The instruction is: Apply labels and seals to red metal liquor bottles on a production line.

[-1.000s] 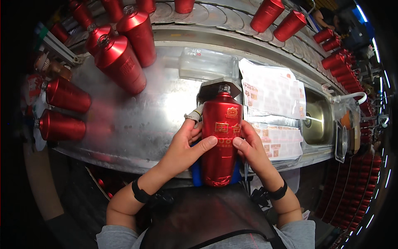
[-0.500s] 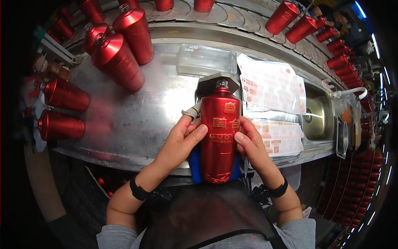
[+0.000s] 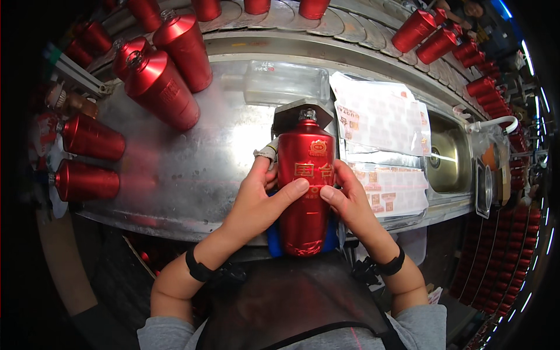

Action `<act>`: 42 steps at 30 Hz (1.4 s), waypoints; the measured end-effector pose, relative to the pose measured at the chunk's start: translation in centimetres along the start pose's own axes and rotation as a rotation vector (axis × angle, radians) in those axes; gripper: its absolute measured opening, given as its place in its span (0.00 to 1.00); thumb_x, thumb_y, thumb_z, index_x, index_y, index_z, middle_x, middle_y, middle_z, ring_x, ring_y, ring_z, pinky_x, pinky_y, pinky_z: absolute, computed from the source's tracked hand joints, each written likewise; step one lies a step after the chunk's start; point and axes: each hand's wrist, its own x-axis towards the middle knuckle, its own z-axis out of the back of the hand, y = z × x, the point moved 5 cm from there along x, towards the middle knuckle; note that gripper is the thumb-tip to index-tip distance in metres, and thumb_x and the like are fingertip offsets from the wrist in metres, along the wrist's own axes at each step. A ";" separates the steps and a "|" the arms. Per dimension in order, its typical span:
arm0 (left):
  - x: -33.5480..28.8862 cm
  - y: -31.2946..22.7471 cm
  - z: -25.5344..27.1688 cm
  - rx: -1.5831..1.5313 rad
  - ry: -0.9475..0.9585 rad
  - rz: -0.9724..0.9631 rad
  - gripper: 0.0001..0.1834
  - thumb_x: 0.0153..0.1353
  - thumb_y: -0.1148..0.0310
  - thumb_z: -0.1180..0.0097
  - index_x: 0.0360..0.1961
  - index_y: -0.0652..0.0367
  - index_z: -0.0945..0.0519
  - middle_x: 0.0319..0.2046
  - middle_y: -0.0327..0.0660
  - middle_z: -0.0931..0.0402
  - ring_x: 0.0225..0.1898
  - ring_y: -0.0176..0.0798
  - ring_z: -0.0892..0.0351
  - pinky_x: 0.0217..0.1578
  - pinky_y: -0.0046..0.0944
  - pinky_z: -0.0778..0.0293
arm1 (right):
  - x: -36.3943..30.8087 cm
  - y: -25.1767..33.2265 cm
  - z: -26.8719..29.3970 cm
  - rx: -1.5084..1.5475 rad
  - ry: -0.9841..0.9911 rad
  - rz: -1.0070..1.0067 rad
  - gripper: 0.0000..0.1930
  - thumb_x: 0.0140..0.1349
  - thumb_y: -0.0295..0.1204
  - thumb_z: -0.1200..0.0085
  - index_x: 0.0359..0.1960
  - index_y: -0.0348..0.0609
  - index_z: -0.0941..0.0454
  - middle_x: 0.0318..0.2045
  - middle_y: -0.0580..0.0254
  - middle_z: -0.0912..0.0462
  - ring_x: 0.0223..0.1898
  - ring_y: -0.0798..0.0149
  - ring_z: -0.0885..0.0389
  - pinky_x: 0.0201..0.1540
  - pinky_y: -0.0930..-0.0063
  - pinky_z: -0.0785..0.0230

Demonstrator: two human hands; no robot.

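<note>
A red metallic bottle (image 3: 305,227) with raised gold lettering lies in front of me, its clear glass mouth pointing away. Beneath it shows a blue pad (image 3: 275,238), and a dark angled holder (image 3: 288,116) is behind its neck. My left hand (image 3: 261,201) is closed around the bottle's left side, thumb pressed on the lettering; a pale wrap covers a fingertip. From the right, my right hand (image 3: 351,201) grips the bottle, its thumb almost meeting the left one across the lower row of letters. The other fingers are partly hidden by the bottle.
Several red bottles (image 3: 162,90) stand at the left on the metal table (image 3: 221,169); two more (image 3: 87,181) lie near its edge. A clear glass bottle (image 3: 286,83) lies behind the holder. Sticker sheets (image 3: 382,116), a sink (image 3: 450,157) and a bottle-carrying conveyor (image 3: 344,29) surround the area.
Both thumbs have slid inward over the bottle's lettering and come close together. On the conveyor, the red bottles have shifted to the right.
</note>
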 end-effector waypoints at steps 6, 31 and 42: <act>0.0 0.1 0.1 0.096 -0.043 -0.053 0.41 0.60 0.67 0.35 0.69 0.63 0.45 0.59 0.48 0.30 0.59 0.39 0.28 0.61 0.40 0.34 | -0.2 0.7 -0.5 -0.044 0.002 0.000 0.33 0.60 0.33 0.36 0.64 0.38 0.38 0.37 0.69 0.29 0.36 0.80 0.30 0.38 0.85 0.35; 0.1 0.7 1.0 -0.014 0.029 0.025 0.42 0.63 0.66 0.38 0.71 0.61 0.48 0.60 0.48 0.31 0.60 0.38 0.29 0.61 0.38 0.35 | 0.3 0.7 -0.4 -0.019 0.063 -0.022 0.35 0.61 0.35 0.36 0.65 0.35 0.40 0.45 0.60 0.23 0.46 0.73 0.24 0.48 0.79 0.31; 0.5 0.0 -0.3 0.146 -0.024 0.033 0.42 0.57 0.65 0.31 0.66 0.63 0.44 0.57 0.50 0.30 0.59 0.40 0.28 0.60 0.40 0.32 | 0.4 0.8 1.6 -0.132 0.031 -0.069 0.29 0.60 0.36 0.36 0.61 0.38 0.31 0.33 0.68 0.24 0.34 0.79 0.28 0.36 0.84 0.35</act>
